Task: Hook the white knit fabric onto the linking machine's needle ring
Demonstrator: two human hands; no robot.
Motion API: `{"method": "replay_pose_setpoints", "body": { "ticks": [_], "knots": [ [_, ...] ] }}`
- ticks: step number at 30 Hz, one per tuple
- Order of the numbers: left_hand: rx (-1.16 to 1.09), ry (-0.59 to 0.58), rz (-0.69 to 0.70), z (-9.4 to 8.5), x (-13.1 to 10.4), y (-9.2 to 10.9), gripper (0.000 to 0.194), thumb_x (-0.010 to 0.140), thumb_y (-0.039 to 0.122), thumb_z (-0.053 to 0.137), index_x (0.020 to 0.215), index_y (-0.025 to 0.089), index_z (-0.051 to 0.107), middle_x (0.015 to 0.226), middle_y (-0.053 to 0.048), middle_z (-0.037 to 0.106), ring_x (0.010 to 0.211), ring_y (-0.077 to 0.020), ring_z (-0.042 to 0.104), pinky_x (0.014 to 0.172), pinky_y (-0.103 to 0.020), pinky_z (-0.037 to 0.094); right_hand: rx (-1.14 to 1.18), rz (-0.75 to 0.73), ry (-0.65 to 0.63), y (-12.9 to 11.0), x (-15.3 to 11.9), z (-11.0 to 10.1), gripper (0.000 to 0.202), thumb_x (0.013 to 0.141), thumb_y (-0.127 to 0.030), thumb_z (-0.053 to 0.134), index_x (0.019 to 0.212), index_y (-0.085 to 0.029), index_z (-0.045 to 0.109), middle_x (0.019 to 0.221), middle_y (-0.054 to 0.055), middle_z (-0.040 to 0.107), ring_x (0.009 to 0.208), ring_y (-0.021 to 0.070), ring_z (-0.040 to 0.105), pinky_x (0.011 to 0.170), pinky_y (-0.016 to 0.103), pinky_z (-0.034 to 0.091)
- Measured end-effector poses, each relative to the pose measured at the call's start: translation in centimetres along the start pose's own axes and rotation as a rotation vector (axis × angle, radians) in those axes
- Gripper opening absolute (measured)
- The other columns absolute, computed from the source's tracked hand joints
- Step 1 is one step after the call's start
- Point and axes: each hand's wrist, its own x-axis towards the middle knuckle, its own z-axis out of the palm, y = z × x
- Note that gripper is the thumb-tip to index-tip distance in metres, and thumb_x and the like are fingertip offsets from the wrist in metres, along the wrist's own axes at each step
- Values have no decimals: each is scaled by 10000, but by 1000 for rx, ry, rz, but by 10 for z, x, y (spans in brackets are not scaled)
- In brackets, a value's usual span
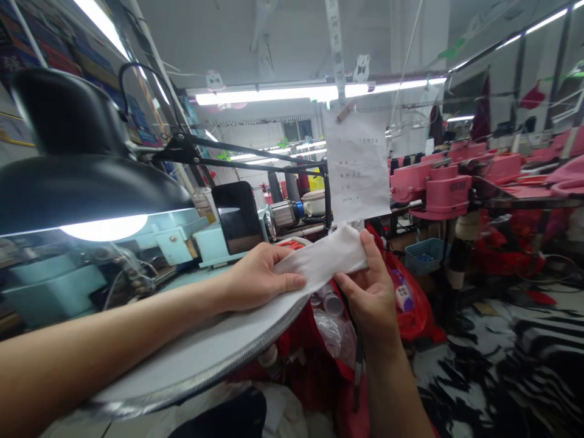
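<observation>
A white, finely ribbed piece of fabric point(335, 252) is stretched between my two hands, just past the rounded end of a white work surface point(201, 350). My left hand point(260, 277) grips the fabric's left part, with the thumb lying on top and the other fingers mostly hidden behind it. At the other end, my right hand point(371, 295) pinches the lower right edge between thumb and fingers, one fingertip showing at the upper corner. The left forearm passes over the work surface.
A black lamp point(91, 176) glows at left beside pale blue machinery point(173, 234). A dark phone-like screen point(237, 216) stands behind my left hand. A handwritten paper point(358, 167) hangs ahead. Red bags point(417, 307) sit below right, near striped fabric point(547, 359) and pink machines point(447, 188).
</observation>
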Motion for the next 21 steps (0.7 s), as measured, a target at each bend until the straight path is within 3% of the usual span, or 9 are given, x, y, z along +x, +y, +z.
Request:
{"method": "replay_pose_setpoints", "body": {
  "ticks": [3, 7, 10, 15, 21],
  "knots": [
    [-23, -23, -42, -1, 0, 6, 265, 765, 379, 658, 839, 125, 663, 707, 26, 552, 604, -101, 450, 497, -167, 336, -13, 25, -60, 0, 2, 5, 848, 792, -249, 773, 1514, -343, 339, 1547, 16, 439, 1381, 253, 471, 1142, 424, 405],
    [-5, -52, -60, -1, 2, 7, 258, 764, 392, 660, 756, 135, 642, 660, 40, 516, 580, -95, 418, 491, -175, 308, 25, 53, -196, -11, 4, 7, 973, 793, -269, 777, 1566, -315, 188, 1566, 35, 406, 1401, 264, 445, 1137, 430, 418],
    [4, -46, -9, 0, 4, 1, 320, 789, 446, 666, 739, 130, 648, 661, 42, 511, 589, -90, 407, 502, -171, 305, -5, 53, -135, -20, 6, 3, 1034, 766, -248, 806, 1572, -306, 161, 1568, 52, 401, 1373, 281, 482, 1081, 418, 487],
    [-41, -30, 58, 1, 5, -7, 348, 792, 447, 695, 701, 116, 635, 638, 43, 466, 586, -77, 373, 492, -163, 282, 37, 15, -80, -18, 5, -5, 1027, 724, -192, 834, 1554, -299, 239, 1567, 53, 404, 1373, 263, 482, 1081, 372, 484],
    [-60, -19, 41, 1, 4, -8, 350, 798, 443, 698, 705, 110, 642, 637, 36, 495, 580, -75, 396, 472, -152, 292, 82, 12, -62, -1, 6, 2, 977, 751, -206, 804, 1548, -313, 247, 1565, 58, 409, 1399, 281, 446, 1123, 457, 430]
  ]
}}
